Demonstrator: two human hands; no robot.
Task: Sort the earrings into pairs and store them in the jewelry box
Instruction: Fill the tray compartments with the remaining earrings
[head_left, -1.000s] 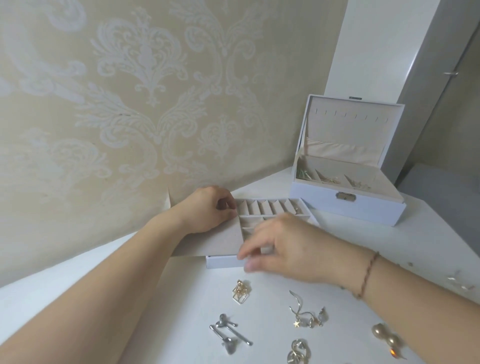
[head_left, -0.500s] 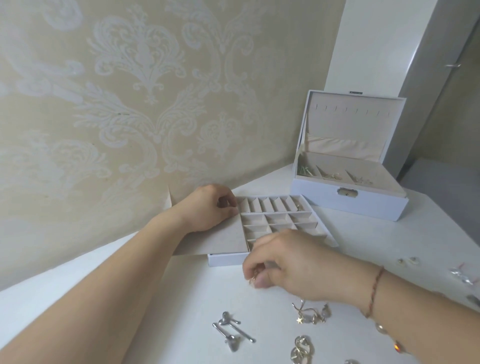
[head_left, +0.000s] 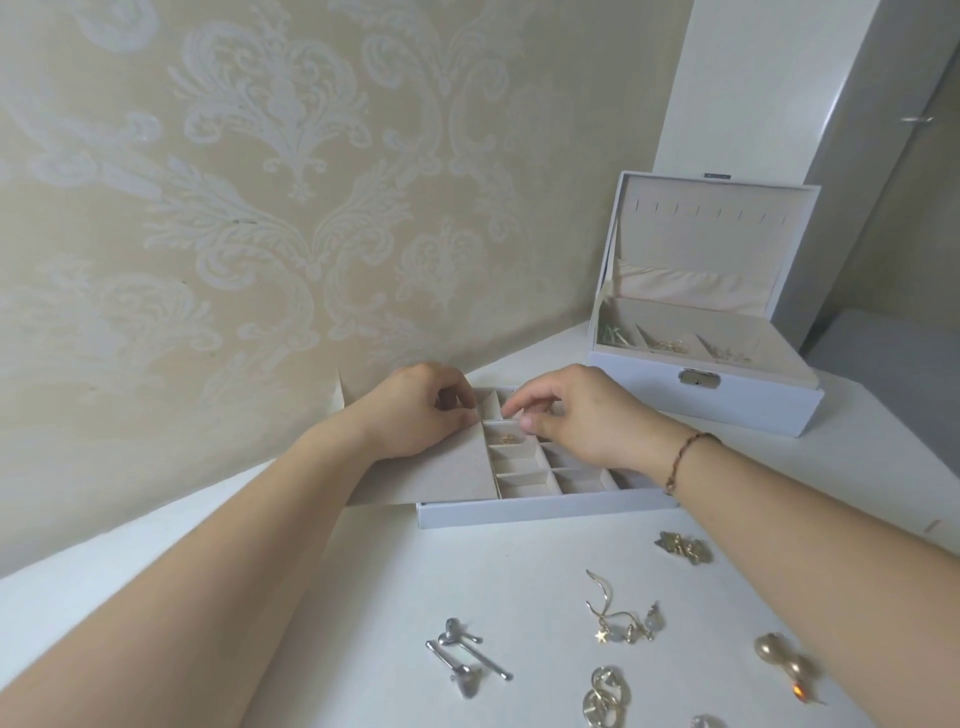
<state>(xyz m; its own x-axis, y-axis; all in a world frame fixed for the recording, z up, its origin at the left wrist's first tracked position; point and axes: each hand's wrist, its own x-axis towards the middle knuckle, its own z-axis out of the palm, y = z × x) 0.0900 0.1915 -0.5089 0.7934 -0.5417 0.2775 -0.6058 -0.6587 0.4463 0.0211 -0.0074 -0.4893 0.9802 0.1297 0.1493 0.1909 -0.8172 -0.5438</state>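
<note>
A white divided tray (head_left: 519, 512) with beige compartments lies on the table in front of me. My left hand (head_left: 415, 415) pinches the edge of the tray's beige flap (head_left: 441, 478) and holds it folded back. Over the tray's far compartments hovers my right hand (head_left: 582, 421), its fingers loosely bent and nothing visible between them. A small gold earring (head_left: 506, 439) lies in a compartment just below its fingertips. The open white jewelry box (head_left: 727, 402) stands at the back right, with several earrings inside.
Loose earrings lie on the white table near me: a silver pair (head_left: 462, 654), gold hooks with stars (head_left: 618, 618), a gold cluster (head_left: 683, 548), gold balls (head_left: 784, 662) and looped rings (head_left: 605, 696). A patterned wall rises close behind the tray.
My right hand took the gold earring from the table in front of the tray and carried it up over the compartments, where it now lies. My left hand stayed on the flap.
</note>
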